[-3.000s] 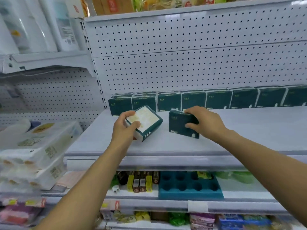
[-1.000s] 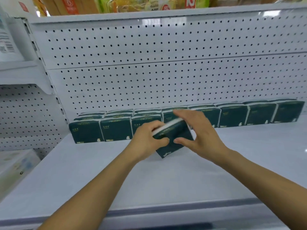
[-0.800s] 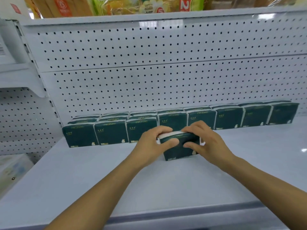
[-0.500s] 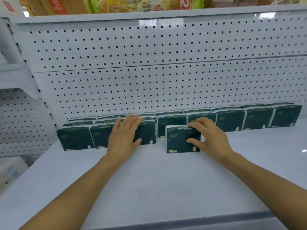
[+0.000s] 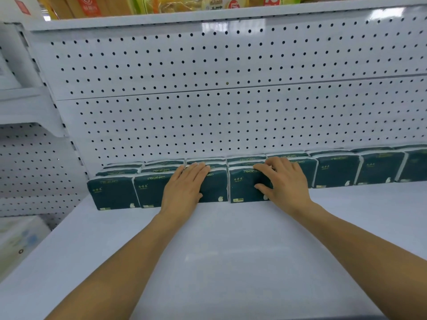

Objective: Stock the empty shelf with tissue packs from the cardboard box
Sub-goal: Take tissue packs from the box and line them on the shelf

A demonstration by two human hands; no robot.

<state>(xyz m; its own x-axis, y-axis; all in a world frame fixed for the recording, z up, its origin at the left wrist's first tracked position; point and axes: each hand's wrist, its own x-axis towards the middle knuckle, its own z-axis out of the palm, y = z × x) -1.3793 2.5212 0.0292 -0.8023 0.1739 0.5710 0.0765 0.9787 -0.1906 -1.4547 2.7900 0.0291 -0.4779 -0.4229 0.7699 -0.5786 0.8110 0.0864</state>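
Dark green tissue packs stand in rows at the back of the white shelf (image 5: 231, 255), against the pegboard. My right hand (image 5: 285, 182) holds the newest tissue pack (image 5: 242, 189), fingers bent over its top edge and thumb on its front face. That pack stands upright in line with the front row. My left hand (image 5: 184, 189) lies flat against the front of the neighbouring pack (image 5: 216, 188), fingers straight and pressing it. Two more front-row packs (image 5: 113, 196) stand to the left. A shallower row (image 5: 337, 172) runs on to the right. The cardboard box is out of view.
The white pegboard back wall (image 5: 231, 116) rises behind the packs. An upper shelf (image 5: 161, 21) carries bagged goods overhead. At the lower left, pale wrapped packs (image 5: 18, 239) sit on a neighbouring unit. The shelf's front half is bare white surface.
My right hand has pushed the pack back until it stands flush with the front row. My left hand stays flat on the neighbouring pack. The camera has moved closer.
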